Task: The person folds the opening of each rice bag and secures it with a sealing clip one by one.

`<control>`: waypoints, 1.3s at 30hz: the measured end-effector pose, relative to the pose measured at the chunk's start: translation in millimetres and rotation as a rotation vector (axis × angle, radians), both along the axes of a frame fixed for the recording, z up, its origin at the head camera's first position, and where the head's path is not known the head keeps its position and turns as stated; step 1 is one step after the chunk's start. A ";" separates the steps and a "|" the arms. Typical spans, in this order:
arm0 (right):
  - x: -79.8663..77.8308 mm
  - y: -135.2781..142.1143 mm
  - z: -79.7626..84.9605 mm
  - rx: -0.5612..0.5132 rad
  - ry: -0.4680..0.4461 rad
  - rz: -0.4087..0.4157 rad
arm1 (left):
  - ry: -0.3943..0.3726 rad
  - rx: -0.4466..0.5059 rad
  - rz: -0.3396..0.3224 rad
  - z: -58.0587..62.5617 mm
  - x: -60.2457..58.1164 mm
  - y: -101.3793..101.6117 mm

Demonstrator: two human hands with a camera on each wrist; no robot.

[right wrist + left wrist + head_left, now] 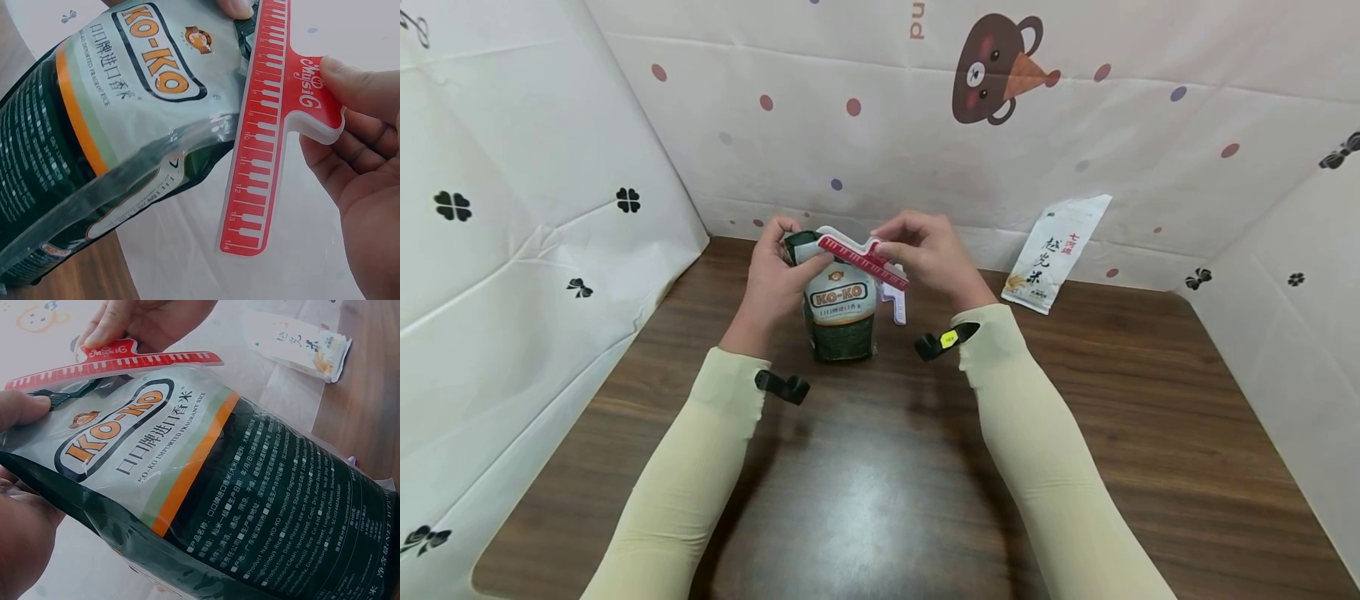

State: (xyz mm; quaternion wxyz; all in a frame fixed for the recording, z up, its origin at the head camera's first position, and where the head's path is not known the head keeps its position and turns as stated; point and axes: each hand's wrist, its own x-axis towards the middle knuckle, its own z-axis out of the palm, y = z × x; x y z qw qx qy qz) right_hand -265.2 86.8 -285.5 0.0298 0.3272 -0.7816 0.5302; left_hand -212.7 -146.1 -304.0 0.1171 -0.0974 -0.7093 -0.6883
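Observation:
A green and white KO-KO rice bag (842,312) stands on the wooden table, its top folded over. My left hand (781,271) grips the bag's upper left side, thumb across the front near the top. In my right hand (928,250) is a red and white clip (865,260) with a piano-key pattern, its tab pinched between thumb and fingers. The clip (256,144) lies along the bag's top edge. From the left wrist view, the left thumb (25,409) presses the bag near the clip's end. Whether the clip's jaws bite the fold cannot be told.
A second clip, white and pale purple (895,302), is partly hidden behind the bag's right side. At the back right, a white rice packet (1055,254) leans against the patterned cloth wall (910,167). Cloth walls border the brown table (1112,442) on the left, back and right.

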 end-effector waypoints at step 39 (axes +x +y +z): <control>1.3 -11.9 3.4 -0.060 0.049 0.068 | -0.034 -0.020 -0.032 3.4 1.3 -1.1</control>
